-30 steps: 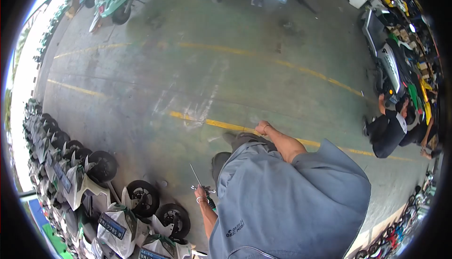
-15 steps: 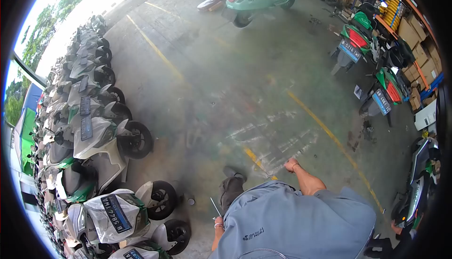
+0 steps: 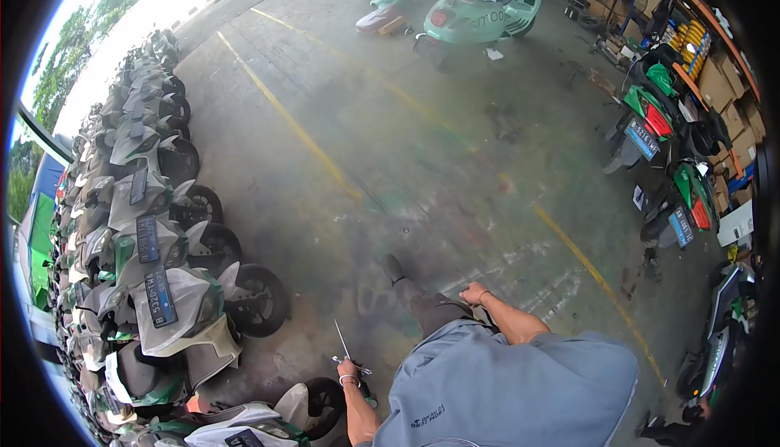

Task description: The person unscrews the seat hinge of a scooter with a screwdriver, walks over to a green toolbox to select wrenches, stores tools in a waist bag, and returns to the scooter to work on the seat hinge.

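My left hand (image 3: 348,370) is low on the left, closed around a bundle of hand tools (image 3: 357,366). A long thin metal shaft (image 3: 341,337), like a screwdriver's, points forward from it. The other tools in that hand are too small to name. Ahead of my body, my right hand (image 3: 474,293) is curled closed, with a band at the wrist; nothing sticks out of it, and its palm is hidden. One dark shoe (image 3: 393,267) is stretched forward on the concrete floor (image 3: 390,155). The nearest scooter wheel (image 3: 325,406) is left of my left hand.
A long row of parked scooters (image 3: 175,305) lines the left side. A mint-green scooter (image 3: 479,17) stands ahead. Scooters with green and red tails (image 3: 650,126) stand at right, by shelves with cardboard boxes (image 3: 719,82). Yellow lines (image 3: 597,272) mark the floor.
I have moved forward along the scooter row, which slides down the view. My left hand with the tools has swung forward; my right hand is nearer my body. A leg has stepped ahead.
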Tool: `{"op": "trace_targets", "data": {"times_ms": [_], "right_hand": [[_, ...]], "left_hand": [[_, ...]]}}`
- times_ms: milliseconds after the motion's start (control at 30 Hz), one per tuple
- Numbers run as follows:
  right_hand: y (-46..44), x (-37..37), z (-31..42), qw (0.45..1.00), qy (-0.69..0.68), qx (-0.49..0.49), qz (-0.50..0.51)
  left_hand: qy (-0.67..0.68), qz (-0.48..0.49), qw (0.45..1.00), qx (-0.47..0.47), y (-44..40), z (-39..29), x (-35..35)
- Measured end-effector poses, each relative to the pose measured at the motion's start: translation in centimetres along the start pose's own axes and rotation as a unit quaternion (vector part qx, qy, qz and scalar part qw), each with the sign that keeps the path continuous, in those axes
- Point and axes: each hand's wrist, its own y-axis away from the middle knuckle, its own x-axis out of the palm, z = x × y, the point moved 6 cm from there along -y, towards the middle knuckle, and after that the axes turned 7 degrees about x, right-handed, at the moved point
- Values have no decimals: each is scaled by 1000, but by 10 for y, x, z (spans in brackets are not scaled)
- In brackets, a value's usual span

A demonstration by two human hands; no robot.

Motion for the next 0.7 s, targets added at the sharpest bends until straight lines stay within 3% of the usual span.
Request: {"op": "trace_targets", "data": {"times_ms": [33,67,100,133,167,200,233,300,400,467,600,700], "right_hand": [[-8,-9,32,1000,0,0,12],[-31,-17,58,1000,-2,0,12],[-56,-23,75,1000,-11,27,-4],[-72,-28,93,998,-22,54,-17],[-83,-41,121,998,16,41,-35],[-101,-50,148,999,8,42,-30],[-116,-58,173,997,40,49,-39],[-132,-77,227,994,73,61,-47],[-132,-116,341,998,16,35,-55],[-140,-136,413,997,-16,-56,-46],[-195,-162,499,992,-97,-65,-56],[-240,-178,533,994,-73,-4,-77]], "left_hand": [[-30,-16,999,8,-23,-6,1],[90,1,993,-79,-34,-9,10],[100,31,988,-111,-43,-20,13],[8,51,994,-95,-85,13,27],[-84,69,991,-78,-93,-13,26],[-414,208,878,120,-95,-51,19],[-454,223,849,154,-112,-65,22],[-438,224,860,136,-152,-92,17],[-419,235,869,120,-211,-146,13],[-413,242,870,119,-257,-185,15],[-426,232,864,137,-357,-273,15],[-447,177,857,185,-437,-377,4]]}}
